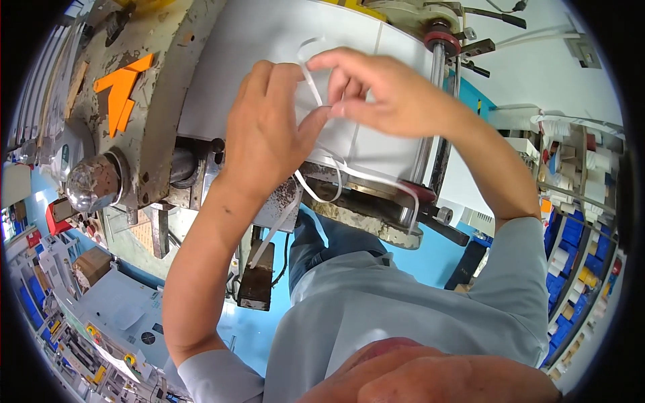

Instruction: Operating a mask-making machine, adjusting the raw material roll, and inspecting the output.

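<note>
Both hands are raised over the white bed of a machine (pixel 403 57). A long, thin white strip (pixel 313 87) loops up between them. My left hand (pixel 263 121) is closed, with thumb and fingers bent toward the strip, and its back faces up. To its right, my right hand (pixel 376 91) pinches near the strip, thumb and curled fingers close to my left thumb tip. Lower lengths of the strip curl below my hands and hang over the machine's front edge. Which fingers grip it exactly is partly hidden.
A worn metal machine head (pixel 168 87) with an orange arrow (pixel 124 94) stands at left, with a round metal knob (pixel 94 181). A steel rod (pixel 430 134) with levers runs at right. Shelves with blue bins (pixel 571 235) stand far right; a grey-blue table (pixel 127 316) lies lower left.
</note>
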Available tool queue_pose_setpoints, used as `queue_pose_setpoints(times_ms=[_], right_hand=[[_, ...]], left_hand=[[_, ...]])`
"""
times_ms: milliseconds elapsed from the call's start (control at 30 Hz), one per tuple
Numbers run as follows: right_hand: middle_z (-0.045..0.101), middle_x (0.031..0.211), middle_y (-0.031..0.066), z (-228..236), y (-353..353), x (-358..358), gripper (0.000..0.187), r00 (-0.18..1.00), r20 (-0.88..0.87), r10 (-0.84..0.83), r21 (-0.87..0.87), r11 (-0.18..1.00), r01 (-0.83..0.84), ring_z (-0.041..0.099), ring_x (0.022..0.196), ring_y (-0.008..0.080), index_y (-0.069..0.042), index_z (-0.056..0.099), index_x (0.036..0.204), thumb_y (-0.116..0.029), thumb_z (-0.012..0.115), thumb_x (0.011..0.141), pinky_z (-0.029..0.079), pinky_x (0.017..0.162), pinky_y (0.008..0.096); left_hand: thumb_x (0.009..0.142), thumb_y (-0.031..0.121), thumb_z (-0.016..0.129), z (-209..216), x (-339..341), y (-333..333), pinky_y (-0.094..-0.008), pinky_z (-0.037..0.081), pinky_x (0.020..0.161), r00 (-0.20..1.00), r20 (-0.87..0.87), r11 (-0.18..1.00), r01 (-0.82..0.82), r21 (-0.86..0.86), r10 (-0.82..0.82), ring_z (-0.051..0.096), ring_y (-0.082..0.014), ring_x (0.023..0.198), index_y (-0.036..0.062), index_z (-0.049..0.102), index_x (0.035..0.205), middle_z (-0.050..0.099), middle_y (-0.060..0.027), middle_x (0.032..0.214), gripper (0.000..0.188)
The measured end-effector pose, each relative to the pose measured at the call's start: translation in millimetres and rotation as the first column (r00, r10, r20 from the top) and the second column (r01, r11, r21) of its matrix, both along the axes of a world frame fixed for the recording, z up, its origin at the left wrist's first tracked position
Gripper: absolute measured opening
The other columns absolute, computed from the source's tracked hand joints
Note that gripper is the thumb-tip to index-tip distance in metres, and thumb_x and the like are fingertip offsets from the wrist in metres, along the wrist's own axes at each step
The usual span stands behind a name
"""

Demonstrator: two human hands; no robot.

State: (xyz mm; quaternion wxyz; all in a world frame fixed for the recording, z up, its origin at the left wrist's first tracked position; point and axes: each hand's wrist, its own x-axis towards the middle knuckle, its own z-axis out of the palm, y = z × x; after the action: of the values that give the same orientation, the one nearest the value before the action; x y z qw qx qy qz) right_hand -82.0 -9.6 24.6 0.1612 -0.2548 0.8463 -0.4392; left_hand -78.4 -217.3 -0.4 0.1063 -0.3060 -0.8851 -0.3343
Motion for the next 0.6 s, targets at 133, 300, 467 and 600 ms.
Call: queue_pose_setpoints(times_ms=[133, 300, 467, 600], right_hand=[[0.065, 0.087, 0.0102, -10, -7, -4, 0.047, 0.987, 0.158, 0.008, -0.016, 1.000, -0.006, 0.062, 0.076, 0.0186, 0.001, 0.052, 0.121, -0.025, 0.069, 0.084, 0.049, 0.067, 0.0302], [0.064, 0.088, 0.0107, -15, -7, 2, 0.051, 0.966, 0.257, 0.028, 0.034, 0.999, -0.038, 0.062, 0.077, 0.0189, 0.000, 0.051, 0.121, -0.027, 0.071, 0.083, 0.050, 0.067, 0.0315], [0.061, 0.086, 0.0099, -15, -22, 24, 0.066, 0.976, 0.110, -0.190, -0.085, 0.976, 0.200, 0.062, 0.072, 0.0197, -0.004, 0.041, 0.125, -0.025, 0.079, 0.076, 0.050, 0.065, 0.0320], [0.062, 0.079, 0.0092, -32, -31, 14, 0.046, 0.966, 0.221, -0.137, -0.122, 0.978, 0.167, 0.062, 0.069, 0.0199, -0.001, 0.053, 0.110, -0.023, 0.076, 0.077, 0.049, 0.064, 0.0325]], left_hand=[[0.067, 0.013, 0.080, 0, 0, -9, -0.0414, 0.048, 0.070, 0.993, 0.119, 0.993, -0.019, 0.114, 0.006, 0.056, -0.0338, 0.089, 0.0058, 0.052, 0.112, 0.053, -0.0147, 0.100, 0.054], [0.070, 0.019, 0.081, -1, -4, -9, -0.0376, 0.048, 0.069, 0.984, 0.175, 0.986, -0.001, 0.168, -0.029, 0.056, -0.0293, 0.087, 0.0042, 0.051, 0.117, 0.053, -0.0139, 0.102, 0.058], [0.077, 0.029, 0.078, -5, -12, -1, -0.0312, 0.046, 0.067, 0.910, 0.413, 0.944, -0.163, 0.288, 0.031, 0.051, -0.0188, 0.075, 0.0024, 0.051, 0.119, 0.054, -0.0119, 0.102, 0.056], [0.080, 0.034, 0.075, -6, -9, 4, -0.0313, 0.045, 0.065, 0.901, 0.433, 0.940, -0.173, 0.296, 0.030, 0.048, -0.0168, 0.071, 0.0022, 0.051, 0.120, 0.055, -0.0125, 0.102, 0.056]])
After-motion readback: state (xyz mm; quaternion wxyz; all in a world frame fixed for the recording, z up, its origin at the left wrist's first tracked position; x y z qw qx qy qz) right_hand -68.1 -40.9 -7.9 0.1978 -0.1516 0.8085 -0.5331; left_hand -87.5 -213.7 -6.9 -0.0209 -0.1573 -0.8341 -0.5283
